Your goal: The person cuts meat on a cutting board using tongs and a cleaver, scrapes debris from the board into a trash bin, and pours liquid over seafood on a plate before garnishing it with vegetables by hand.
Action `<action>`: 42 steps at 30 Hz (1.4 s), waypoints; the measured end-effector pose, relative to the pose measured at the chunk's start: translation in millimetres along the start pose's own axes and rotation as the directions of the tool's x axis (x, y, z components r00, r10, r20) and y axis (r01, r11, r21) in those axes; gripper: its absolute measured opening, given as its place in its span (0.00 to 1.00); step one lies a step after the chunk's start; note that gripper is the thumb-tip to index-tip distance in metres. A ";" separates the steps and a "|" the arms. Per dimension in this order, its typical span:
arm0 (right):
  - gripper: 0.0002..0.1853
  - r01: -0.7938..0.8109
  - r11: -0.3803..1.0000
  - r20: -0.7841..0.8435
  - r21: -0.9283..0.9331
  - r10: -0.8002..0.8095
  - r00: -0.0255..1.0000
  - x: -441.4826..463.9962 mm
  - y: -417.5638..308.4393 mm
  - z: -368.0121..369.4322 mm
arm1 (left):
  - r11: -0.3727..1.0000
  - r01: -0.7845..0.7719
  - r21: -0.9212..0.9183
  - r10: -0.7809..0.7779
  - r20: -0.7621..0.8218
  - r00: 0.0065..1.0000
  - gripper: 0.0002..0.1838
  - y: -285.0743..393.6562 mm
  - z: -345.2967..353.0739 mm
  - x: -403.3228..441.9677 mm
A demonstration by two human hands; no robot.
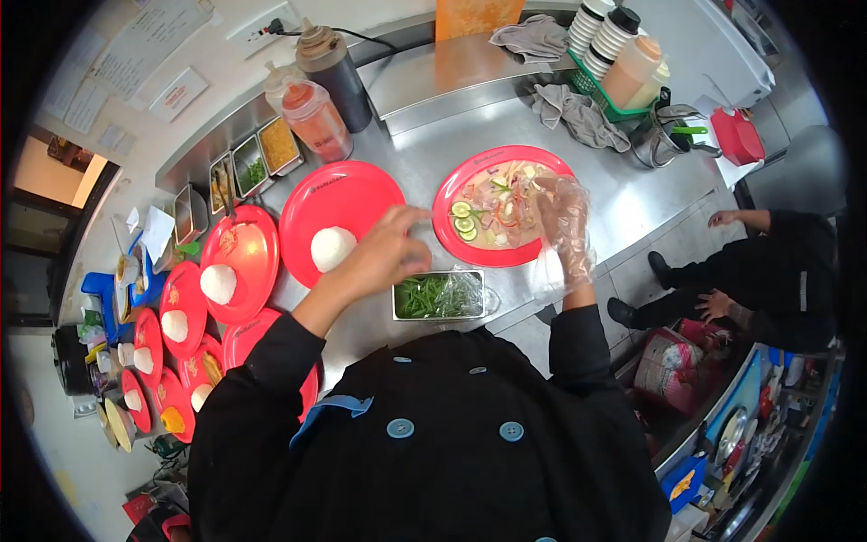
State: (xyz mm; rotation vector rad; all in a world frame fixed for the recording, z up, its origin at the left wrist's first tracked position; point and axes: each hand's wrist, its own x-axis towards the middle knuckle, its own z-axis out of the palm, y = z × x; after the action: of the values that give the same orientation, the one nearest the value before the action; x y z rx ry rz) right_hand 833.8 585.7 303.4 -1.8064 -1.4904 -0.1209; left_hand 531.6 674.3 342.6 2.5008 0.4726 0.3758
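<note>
A red oval plate [442,226] holds food in a pale sauce, with cucumber slices [463,217] at its left side. My right hand [564,221], in a clear plastic glove, is over the plate's right side; its fingertips touch or hover over the food, and whether they grip any is hidden. My bare left hand [395,253] hangs with spread, bent fingers between that plate and a red plate [343,194] with a mound of rice [332,247]. Below it, a metal tray of green leaves [429,296] is partly covered by clear plastic.
More red plates with rice [257,235] stand at the left. Sauce bottles [316,117] and small metal containers [253,167] line the back. Grey cloths [578,113], a green basket [596,90] and a metal pot [659,140] are back right. Another person [768,262] is at far right.
</note>
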 end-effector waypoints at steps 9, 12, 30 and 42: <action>0.07 0.002 0.989 0.029 0.147 -0.006 1.000 -21.8 -30.8 -2.6 | 0.955 -0.111 0.276 0.046 0.232 0.972 0.12 2.0 43.5 -23.0; 0.07 -0.075 0.975 0.030 0.210 0.071 0.997 -31.5 -33.7 -10.6 | 0.991 -0.070 0.117 0.047 0.188 0.981 0.09 0.7 25.9 -23.2; 0.08 -0.545 0.487 0.427 0.683 0.339 0.838 -32.4 -72.2 -13.5 | 0.867 0.196 -0.459 -0.120 0.189 0.975 0.07 8.7 26.7 85.5; 0.04 -0.477 0.756 0.225 0.448 0.420 0.879 -23.5 36.4 -12.1 | 0.933 0.355 -0.054 -0.348 0.105 0.932 0.10 -27.6 98.3 210.7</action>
State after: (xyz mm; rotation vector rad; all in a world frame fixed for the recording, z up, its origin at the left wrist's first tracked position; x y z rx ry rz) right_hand 862.8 559.2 281.5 -1.6979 -0.9852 0.5664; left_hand 749.4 735.1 282.2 2.2910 0.8369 0.1298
